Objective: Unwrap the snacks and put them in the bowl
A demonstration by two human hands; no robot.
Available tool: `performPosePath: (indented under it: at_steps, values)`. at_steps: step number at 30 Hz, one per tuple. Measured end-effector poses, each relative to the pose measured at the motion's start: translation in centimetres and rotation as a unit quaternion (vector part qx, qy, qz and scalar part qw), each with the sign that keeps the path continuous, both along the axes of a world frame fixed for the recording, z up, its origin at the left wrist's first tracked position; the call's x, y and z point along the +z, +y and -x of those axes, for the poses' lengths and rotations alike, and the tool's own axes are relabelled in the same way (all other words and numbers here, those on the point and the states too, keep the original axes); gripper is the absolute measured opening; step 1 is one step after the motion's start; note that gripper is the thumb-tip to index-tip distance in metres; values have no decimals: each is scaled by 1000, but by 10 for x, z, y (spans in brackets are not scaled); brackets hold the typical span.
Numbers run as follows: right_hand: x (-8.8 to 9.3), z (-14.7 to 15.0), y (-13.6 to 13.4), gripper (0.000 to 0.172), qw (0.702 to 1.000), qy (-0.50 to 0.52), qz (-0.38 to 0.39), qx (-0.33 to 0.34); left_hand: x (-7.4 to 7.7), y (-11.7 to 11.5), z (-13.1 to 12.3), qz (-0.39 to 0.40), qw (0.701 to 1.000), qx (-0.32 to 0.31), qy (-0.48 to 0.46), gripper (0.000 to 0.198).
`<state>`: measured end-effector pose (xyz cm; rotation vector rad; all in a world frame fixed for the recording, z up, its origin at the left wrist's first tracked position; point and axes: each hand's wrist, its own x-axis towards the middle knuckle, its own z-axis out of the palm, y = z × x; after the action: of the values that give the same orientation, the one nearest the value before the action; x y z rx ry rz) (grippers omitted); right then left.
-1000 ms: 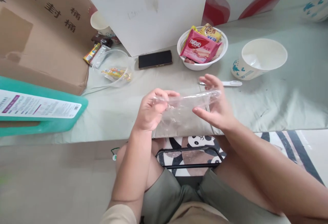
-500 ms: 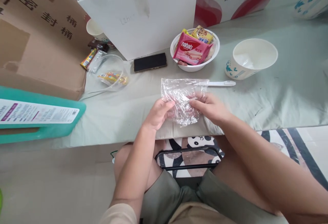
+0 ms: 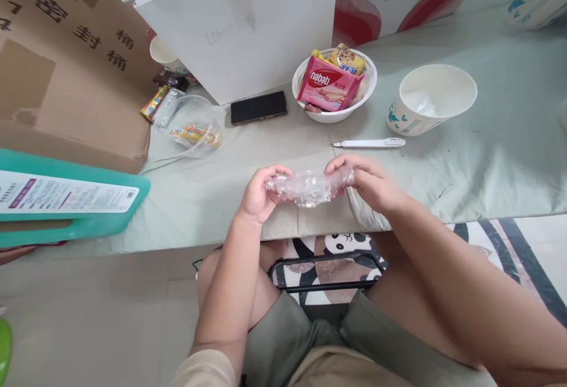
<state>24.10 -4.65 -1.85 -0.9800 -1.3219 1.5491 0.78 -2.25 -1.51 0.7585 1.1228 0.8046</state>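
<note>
A crumpled clear plastic bag [image 3: 308, 186] stretches between my two hands above the front of the cloth-covered table. My left hand [image 3: 262, 193] pinches its left end, and my right hand [image 3: 365, 180] grips the right end with fingers curled round it. Just beyond the right hand lies a white craft knife [image 3: 372, 143], its tip pointing left. To the right stands a paper tub [image 3: 398, 118] with some clear plastic inside. Behind the bag, a white bowl [image 3: 334, 117] holds packaged snacks, a pink wafer packet [image 3: 328, 84] on top.
A black phone [image 3: 259, 108] lies left of the bowl. Further left are a clear plastic bowl [image 3: 165, 143] with wrapped sweets, a cardboard box [image 3: 88, 103] and a green container [image 3: 137, 189]. White boxes [image 3: 266, 26] stand along the back.
The bag, spread out before with its top over the knife, is now bunched into a narrow strip between my hands. My hands have moved slightly apart, and the whole knife shows.
</note>
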Motion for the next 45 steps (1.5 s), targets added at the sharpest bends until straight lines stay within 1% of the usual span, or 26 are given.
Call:
performPosePath:
  at_steps: [2,4,5,7,9,10,12,13,14,16,17,18,19,20,22,24,25,27,30,32,34,36,39,41,42,45]
  values:
    - [2,-4,-2,26,993,-79,-75,51,-1,1,3,-27,999,5,36,40]
    - [3,-6,-2,41,979,-142,-116,84,0,0,6,-63,995,-2,71,31]
    - [2,-6,-2,44,975,-168,-125,77,0,-1,8,-80,993,-11,84,26]
    - [2,-5,-2,35,968,-212,-136,2,1,-3,10,-108,987,-42,110,32]
    - [1,-2,-1,24,965,-210,-131,-84,0,-5,12,-135,978,-85,133,35]
    - [1,0,-1,30,971,-189,-113,-93,-2,-5,12,-149,972,-113,141,36]
    - [3,4,-2,43,985,-164,-44,-26,-6,-4,11,-189,957,-150,159,39]
    - [4,7,-2,41,983,-180,-11,29,-9,-4,9,-224,948,-136,182,41]
    - [5,9,-3,33,974,-215,13,73,-11,-5,7,-271,933,-92,219,42]
    - [6,14,-3,20,948,-298,26,106,-12,-7,2,-384,871,45,303,37]
    - [6,15,-4,20,941,-322,20,99,-10,-10,-1,-431,834,91,331,31]
    - [6,17,-4,22,941,-326,12,86,-8,-13,-5,-465,810,102,343,26]
    - [6,18,-5,22,947,-311,5,75,-5,-16,-8,-481,804,77,341,23]
    - [5,19,-5,21,958,-280,0,68,-2,-20,-12,-477,816,25,326,24]
    - [4,21,-7,20,981,-186,-11,58,0,-25,-18,-414,865,-90,271,34]
    - [3,24,-8,22,995,-88,-16,50,-3,-25,-23,-322,914,-141,202,44]
    - [2,25,-8,24,997,-55,-18,47,-6,-23,-24,-283,933,-144,173,46]
    - [0,28,-7,28,998,-40,-31,26,-14,-17,-26,-237,954,-109,150,44]
    - [-4,28,-4,32,982,-153,-79,-76,-22,-9,-20,-248,947,-1,203,31]
    - [-5,26,-1,33,957,-254,-92,-105,-21,-8,-11,-289,914,76,275,26]
    - [-2,23,-1,31,944,-313,-82,-60,-17,-10,0,-314,872,119,356,26]
    - [3,20,-2,31,941,-330,-73,-9,-9,-14,9,-320,843,142,409,28]
    - [15,19,-6,33,932,-353,-81,20,9,-15,0,-376,801,173,434,22]
    - [23,18,-8,33,923,-372,-89,37,27,-8,-28,-463,763,134,431,19]
    - [26,17,-9,32,918,-382,-95,45,37,-1,-49,-511,739,90,430,16]
    - [32,15,-10,29,906,-403,-102,77,66,35,-128,-652,636,-4,412,15]
